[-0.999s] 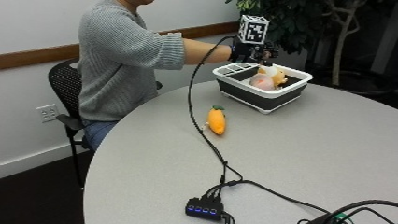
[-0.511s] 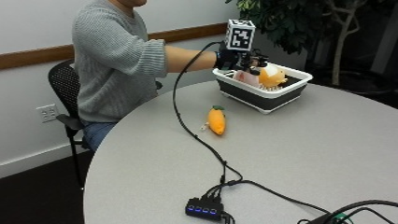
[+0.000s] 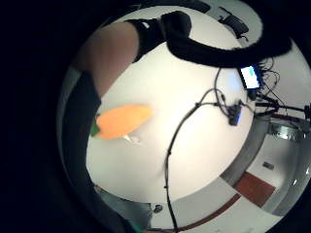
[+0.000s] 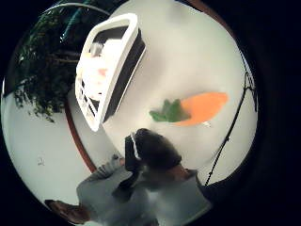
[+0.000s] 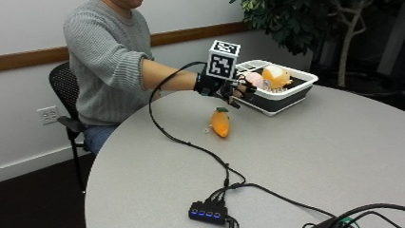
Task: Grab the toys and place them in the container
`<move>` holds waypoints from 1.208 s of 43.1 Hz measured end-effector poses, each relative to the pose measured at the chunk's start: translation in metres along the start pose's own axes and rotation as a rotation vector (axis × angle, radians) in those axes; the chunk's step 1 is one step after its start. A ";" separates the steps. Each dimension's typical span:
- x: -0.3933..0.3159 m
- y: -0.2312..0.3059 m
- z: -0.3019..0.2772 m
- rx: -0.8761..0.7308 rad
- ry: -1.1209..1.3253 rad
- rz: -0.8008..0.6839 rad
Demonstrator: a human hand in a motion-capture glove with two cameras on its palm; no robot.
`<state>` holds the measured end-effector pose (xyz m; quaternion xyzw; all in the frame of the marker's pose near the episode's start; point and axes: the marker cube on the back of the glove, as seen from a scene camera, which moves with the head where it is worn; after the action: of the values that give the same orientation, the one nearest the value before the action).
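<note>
Carrot toy next: the gloved right hand (image 5: 226, 87) hangs above the tabletop (image 5: 329, 156), between the container (image 5: 278, 97) and the carrot toy (image 5: 220, 122).

The grip is released, fingers loosely bent round nothing. The carrot toy lies flat toward the tabletop's edge nearest the person, well apart from the container at the far edge, which already holds plush toys (image 5: 269, 77). Judged best: lower the palm straight over the orange body, close round its middle, then lift over the container's white rim. A black cable (image 5: 190, 145) trails just beside the carrot toy and could snag; a hub (image 5: 207, 211) sits at the near edge.
</note>
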<state>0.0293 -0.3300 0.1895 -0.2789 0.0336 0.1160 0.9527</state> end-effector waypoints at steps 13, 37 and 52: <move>-0.022 0.017 0.147 0.027 0.106 -0.017; -0.011 0.001 0.034 0.302 -0.076 -0.085; -0.073 -0.022 -0.088 0.430 -0.074 -0.179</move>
<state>-0.0364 -0.4103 0.1365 -0.0668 -0.0024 0.0317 0.9973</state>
